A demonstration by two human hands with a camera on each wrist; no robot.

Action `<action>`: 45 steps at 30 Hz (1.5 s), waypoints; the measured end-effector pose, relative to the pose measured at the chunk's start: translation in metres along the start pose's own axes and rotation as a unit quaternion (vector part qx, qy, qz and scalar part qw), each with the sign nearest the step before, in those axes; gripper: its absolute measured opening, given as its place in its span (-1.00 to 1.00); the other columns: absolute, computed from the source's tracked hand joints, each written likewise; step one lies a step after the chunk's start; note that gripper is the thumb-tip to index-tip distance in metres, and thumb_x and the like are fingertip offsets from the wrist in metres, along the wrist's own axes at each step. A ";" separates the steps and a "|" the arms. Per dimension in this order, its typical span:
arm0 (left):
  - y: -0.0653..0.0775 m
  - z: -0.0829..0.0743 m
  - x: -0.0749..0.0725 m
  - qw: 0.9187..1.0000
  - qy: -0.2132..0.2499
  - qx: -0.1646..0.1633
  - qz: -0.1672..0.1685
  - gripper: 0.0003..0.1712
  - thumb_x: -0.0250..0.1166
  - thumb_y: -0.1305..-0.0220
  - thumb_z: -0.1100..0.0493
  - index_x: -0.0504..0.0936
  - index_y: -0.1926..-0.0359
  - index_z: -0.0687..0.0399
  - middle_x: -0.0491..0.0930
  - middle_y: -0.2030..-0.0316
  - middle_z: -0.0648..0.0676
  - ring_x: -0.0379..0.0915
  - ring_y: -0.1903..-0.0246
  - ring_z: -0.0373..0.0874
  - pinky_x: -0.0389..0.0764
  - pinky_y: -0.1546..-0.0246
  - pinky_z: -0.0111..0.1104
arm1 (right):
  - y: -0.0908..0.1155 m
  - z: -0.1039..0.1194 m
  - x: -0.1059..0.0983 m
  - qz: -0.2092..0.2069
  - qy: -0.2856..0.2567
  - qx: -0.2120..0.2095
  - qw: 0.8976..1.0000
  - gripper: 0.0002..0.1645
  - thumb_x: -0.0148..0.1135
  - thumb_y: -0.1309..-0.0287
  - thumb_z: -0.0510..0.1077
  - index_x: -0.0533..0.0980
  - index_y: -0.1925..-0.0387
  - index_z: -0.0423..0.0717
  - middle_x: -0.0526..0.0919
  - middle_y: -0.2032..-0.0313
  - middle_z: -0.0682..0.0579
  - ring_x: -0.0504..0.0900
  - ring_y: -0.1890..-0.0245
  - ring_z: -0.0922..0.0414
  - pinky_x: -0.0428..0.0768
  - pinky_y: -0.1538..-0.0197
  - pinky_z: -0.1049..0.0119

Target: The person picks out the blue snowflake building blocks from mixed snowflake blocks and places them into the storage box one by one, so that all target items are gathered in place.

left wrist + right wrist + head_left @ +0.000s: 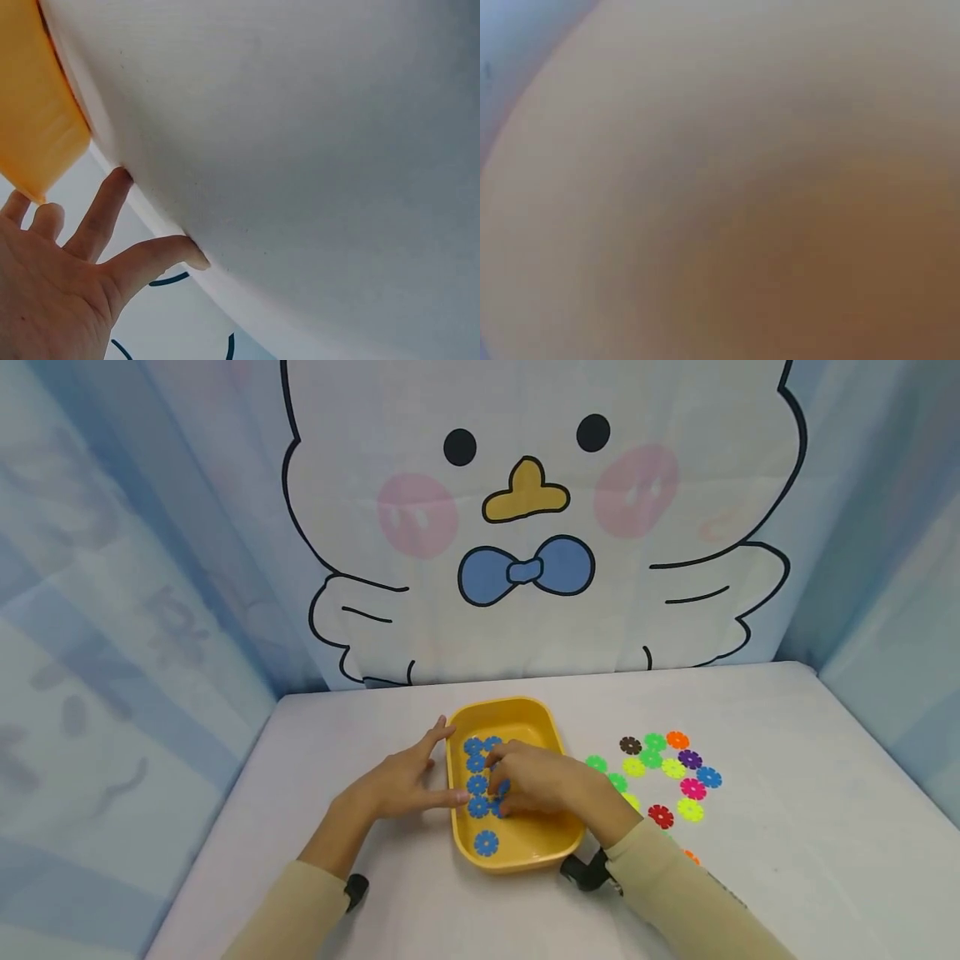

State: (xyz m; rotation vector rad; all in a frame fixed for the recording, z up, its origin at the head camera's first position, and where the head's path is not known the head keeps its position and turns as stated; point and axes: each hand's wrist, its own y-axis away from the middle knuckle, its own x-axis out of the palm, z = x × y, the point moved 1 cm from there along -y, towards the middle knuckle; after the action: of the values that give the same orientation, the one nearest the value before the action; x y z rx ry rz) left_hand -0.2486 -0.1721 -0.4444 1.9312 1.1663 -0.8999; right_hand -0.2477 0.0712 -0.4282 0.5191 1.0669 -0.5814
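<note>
A yellow plastic tray (540, 843) holds several blue notched discs, many set in columns along its left side. One blue disc (486, 843) sits apart from them near the tray's front. At the left rim, my left hand (401, 781) has its fingers spread, with the thumb reaching over the edge. In the left wrist view the left hand (64, 277) shows straight fingers beside the tray (37, 105). My right hand (536, 777) reaches inside, its bent fingertips among the blue discs; I cannot tell whether it pinches one. The right wrist view is blurred.
To the tray's right, loose notched discs lie scattered on the white table (810, 860), including a red disc (661, 817), a pink disc (693, 788) and a brown disc (631, 745). The right forearm partly covers some. A printed curtain (525, 635) stands behind the table.
</note>
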 end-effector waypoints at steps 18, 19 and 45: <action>-0.001 0.000 -0.002 1.000 0.005 0.006 -0.001 0.41 0.43 0.09 -0.59 -0.22 -0.64 -0.53 0.03 -0.61 -0.24 0.47 -0.34 0.00 0.55 -0.25 0.11 | 0.043 -0.012 -0.038 -0.129 0.009 -0.049 0.990 -0.75 0.41 -0.29 -0.15 0.69 0.01 0.00 0.59 -0.07 0.05 0.57 -0.08 0.09 0.64 -0.21 0.16; -0.001 0.000 -0.003 1.000 0.003 0.009 0.000 0.39 0.42 0.08 -0.58 -0.19 -0.63 -0.56 -0.01 -0.62 -0.24 0.46 -0.35 0.00 0.53 -0.27 0.12 | 0.046 -0.013 -0.040 -0.138 0.013 -0.049 0.989 -0.75 0.41 -0.29 -0.14 0.68 0.00 0.02 0.60 -0.07 0.05 0.56 -0.08 0.09 0.64 -0.21 0.16; 0.006 0.002 -0.002 1.000 -0.011 0.026 -0.003 0.52 0.54 0.23 -0.56 -0.20 -0.64 -0.54 -0.01 -0.62 -0.18 0.47 -0.33 0.08 0.48 -0.31 0.14 | 0.121 -0.069 -0.044 -0.255 0.044 -0.040 0.965 -0.41 0.45 -0.20 -0.30 0.55 -0.26 -0.01 0.54 -0.09 -0.02 0.59 0.17 0.19 0.75 0.13 0.28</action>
State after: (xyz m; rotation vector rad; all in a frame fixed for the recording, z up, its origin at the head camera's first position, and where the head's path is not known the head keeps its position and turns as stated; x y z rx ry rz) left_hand -0.2437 -0.1766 -0.4426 1.9543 1.1482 -0.9610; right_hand -0.2279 0.2136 -0.4013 0.1935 1.3138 -0.9679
